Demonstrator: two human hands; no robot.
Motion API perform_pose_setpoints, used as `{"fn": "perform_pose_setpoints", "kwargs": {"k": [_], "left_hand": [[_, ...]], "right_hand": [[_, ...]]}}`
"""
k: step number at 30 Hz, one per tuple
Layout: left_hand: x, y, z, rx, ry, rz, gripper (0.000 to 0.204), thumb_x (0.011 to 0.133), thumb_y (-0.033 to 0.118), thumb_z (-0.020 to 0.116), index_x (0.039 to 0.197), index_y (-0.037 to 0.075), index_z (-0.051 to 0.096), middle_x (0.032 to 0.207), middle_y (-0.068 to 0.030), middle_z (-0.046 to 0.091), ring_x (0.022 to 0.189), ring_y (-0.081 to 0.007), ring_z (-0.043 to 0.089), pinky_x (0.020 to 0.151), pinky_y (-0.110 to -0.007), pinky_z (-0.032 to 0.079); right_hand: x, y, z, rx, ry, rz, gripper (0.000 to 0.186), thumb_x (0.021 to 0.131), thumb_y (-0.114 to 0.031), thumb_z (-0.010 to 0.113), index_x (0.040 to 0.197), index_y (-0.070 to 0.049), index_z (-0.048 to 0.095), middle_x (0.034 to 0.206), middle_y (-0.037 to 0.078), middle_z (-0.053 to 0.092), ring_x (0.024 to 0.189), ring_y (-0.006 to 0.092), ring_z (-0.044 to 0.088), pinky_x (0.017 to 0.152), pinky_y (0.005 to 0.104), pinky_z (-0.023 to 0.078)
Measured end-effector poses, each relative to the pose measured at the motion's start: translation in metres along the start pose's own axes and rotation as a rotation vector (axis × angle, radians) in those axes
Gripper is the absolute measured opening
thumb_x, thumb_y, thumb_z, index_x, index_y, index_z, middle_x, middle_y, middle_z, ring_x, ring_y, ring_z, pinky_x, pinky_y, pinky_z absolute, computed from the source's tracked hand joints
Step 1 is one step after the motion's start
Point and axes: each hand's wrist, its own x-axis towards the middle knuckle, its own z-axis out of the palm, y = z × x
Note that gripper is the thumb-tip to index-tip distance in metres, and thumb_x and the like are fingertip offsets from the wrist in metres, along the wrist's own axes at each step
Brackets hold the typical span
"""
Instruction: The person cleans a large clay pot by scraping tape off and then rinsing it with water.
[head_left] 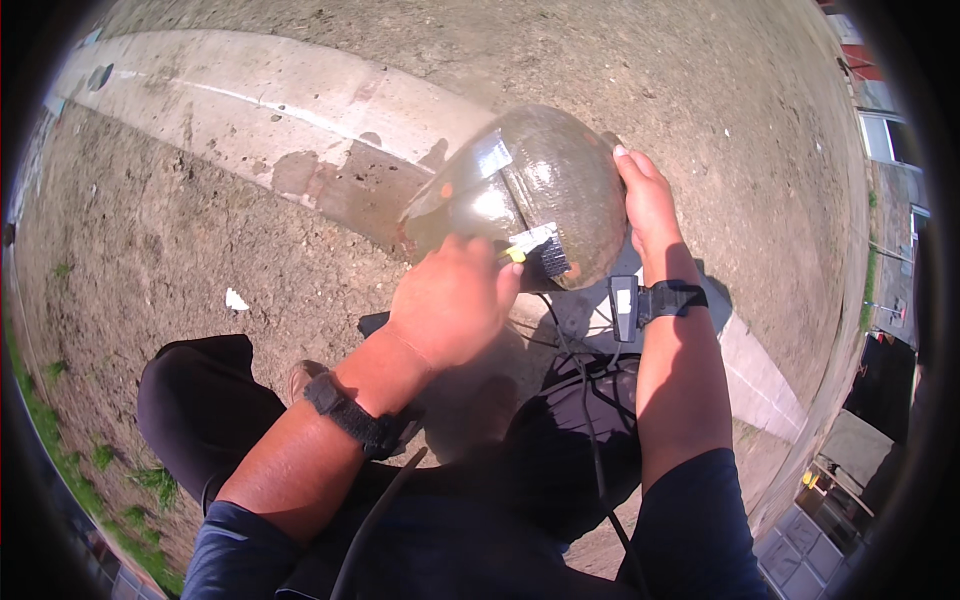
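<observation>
A large, rounded, shiny grey-brown object (570, 185), wet-looking and bulging, is held out in front of me above the ground. Silvery patches (537, 240) and a dark line show on its surface, along with small orange spots; its exact kind I cannot make out. My right hand (652, 205) grips it from the right side, thumb at its upper edge and the other fingers hidden behind it. Slightly blurred, my left hand (448, 300) is closed at the near left side. Between its thumb and fingers shows a small yellow-green item (516, 254), mostly covered.
Below lies a pale concrete strip (270, 100) with dark wet stains, crossing bare brown soil (130, 230). Black cables (590, 430) hang between my arms, and straps with small devices circle both wrists. My bent knees are close underneath. Buildings stand at the far right.
</observation>
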Motion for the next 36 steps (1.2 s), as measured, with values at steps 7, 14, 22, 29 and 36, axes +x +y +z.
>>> {"fn": "perform_pose_setpoints", "kwargs": {"k": [7,14,22,29,36], "left_hand": [[-0.006,-0.013,0.000,-0.010,-0.032,-0.023,0.039,0.101,0.034,0.053,0.112,-0.003,0.060,0.104,-0.0286,0.063,0.093,-0.0454,0.065,0.081,-0.051,0.054],[-0.008,-0.017,-0.003,-0.010,-0.042,-0.018,0.040,0.101,0.034,0.052,0.114,-0.003,0.060,0.105,-0.0278,0.063,0.096,-0.0453,0.065,0.083,-0.050,0.054],[-0.016,-0.033,0.000,0.008,0.012,0.003,0.038,0.101,0.034,0.054,0.112,-0.001,0.061,0.102,-0.0269,0.062,0.092,-0.0449,0.064,0.080,-0.051,0.053],[-0.019,-0.044,-0.001,-0.051,0.038,0.077,0.034,0.103,0.031,0.053,0.111,-0.002,0.060,0.098,-0.0229,0.064,0.086,-0.0377,0.068,0.077,-0.046,0.054],[-0.021,-0.050,0.021,-0.786,-0.198,-0.299,0.038,0.108,0.036,0.047,0.111,0.001,0.060,0.085,-0.0060,0.064,0.072,-0.0125,0.063,0.068,-0.029,0.053]], "right_hand": [[0.002,0.001,-0.002,-0.009,0.016,-0.019,0.036,0.103,-0.033,0.060,0.114,0.000,0.067,0.104,0.005,0.068,0.098,0.0129,0.059,0.089,0.0297,0.045],[0.000,0.001,-0.001,0.013,0.010,-0.010,0.036,0.103,-0.033,0.059,0.114,0.000,0.068,0.106,0.006,0.068,0.098,0.0135,0.059,0.090,0.0295,0.045],[0.002,0.002,-0.004,0.009,-0.005,-0.010,0.035,0.103,-0.033,0.059,0.113,0.000,0.067,0.107,0.006,0.068,0.101,0.0140,0.058,0.091,0.0307,0.045],[0.000,-0.001,-0.006,-0.039,-0.013,0.018,0.034,0.104,-0.035,0.057,0.111,-0.004,0.068,0.105,0.004,0.068,0.099,0.0138,0.059,0.090,0.0298,0.044],[0.006,0.004,-0.005,-0.002,-0.008,-0.021,0.034,0.103,-0.033,0.059,0.107,-0.001,0.068,0.101,0.003,0.067,0.095,0.0121,0.057,0.088,0.0291,0.044]]}}
